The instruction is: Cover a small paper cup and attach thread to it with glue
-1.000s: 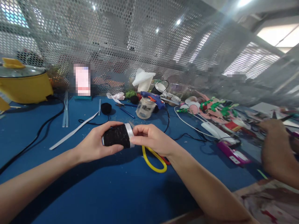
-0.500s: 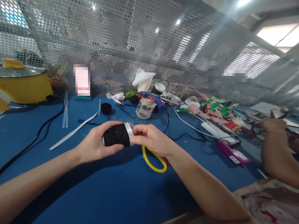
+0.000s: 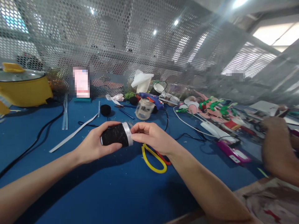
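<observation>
My left hand is wrapped round a small cylinder covered in black yarn, held sideways above the blue table. A silver band runs round the cylinder's right end. My right hand pinches that end with thumb and fingers. Yellow-handled scissors lie on the table just under my right wrist.
A clear jar, a blue glue gun, a black yarn ball and white strips lie behind my hands. A yellow pot stands far left. Another person's arm works at the right, beside green and pink craft pieces and a magenta phone.
Both hands stay on the cylinder and have shifted slightly left and up in the picture. The other person's hand at the right has moved a little.
</observation>
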`<state>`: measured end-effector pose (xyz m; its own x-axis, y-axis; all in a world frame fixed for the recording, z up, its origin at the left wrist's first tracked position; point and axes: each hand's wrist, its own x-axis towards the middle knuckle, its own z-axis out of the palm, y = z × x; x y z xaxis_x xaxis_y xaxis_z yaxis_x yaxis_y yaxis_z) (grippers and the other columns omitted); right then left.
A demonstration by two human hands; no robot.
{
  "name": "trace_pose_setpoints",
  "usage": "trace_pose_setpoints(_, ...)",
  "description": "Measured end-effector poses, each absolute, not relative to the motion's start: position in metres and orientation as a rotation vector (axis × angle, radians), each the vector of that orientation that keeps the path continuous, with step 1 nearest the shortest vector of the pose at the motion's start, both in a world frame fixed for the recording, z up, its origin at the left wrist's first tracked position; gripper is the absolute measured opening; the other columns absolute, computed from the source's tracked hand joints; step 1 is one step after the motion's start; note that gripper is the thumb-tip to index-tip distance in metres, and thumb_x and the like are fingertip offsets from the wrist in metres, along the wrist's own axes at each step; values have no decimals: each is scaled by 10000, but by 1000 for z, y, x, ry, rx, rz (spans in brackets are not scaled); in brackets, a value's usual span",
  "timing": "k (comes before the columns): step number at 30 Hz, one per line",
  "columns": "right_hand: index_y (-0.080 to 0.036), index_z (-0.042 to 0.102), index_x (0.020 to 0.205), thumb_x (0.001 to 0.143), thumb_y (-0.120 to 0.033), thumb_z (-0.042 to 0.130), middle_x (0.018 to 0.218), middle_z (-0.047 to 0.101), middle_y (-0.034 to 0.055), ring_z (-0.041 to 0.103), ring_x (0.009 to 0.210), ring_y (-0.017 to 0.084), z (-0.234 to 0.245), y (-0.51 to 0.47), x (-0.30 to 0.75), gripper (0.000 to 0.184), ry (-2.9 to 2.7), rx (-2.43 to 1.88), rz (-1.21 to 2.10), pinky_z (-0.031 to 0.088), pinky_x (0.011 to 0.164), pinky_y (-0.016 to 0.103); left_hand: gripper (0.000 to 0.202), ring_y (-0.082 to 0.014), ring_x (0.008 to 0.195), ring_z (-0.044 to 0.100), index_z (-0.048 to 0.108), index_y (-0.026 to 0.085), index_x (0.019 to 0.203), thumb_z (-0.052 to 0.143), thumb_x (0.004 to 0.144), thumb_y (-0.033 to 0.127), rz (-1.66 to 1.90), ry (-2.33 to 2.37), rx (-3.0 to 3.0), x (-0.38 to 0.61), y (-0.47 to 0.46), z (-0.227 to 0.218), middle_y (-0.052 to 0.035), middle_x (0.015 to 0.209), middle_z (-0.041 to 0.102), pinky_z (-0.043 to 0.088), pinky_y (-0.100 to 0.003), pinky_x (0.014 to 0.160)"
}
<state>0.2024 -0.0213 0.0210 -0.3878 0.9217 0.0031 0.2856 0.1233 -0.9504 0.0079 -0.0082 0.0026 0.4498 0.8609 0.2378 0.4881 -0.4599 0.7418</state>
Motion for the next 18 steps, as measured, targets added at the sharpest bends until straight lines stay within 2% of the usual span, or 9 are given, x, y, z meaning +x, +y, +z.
trace_pose_setpoints(5, -152, 549, 708, 711, -268, 544, 640, 500, -19, 433, 583, 85, 19, -22, 201, 116, -1770, -1181, 1265, 341, 580, 238, 546, -227, 898, 558, 470, 165, 1093, 575, 630, 435, 825, 1132, 2119, 8, -8, 2, -66, 1011, 598, 453, -325, 766)
trace_pose_setpoints(18, -148, 557, 721, 704, -261, 549, 657, 522, -9, 449, 593, 86, 18, -23, 199, 114, -1765, -1196, 1269, 359, 581, 228, 547, -243, 934, 551, 459, 179, 1107, 573, 637, 436, 791, 1137, 2160, 7, -7, 1, -66, 1034, 596, 453, -353, 788)
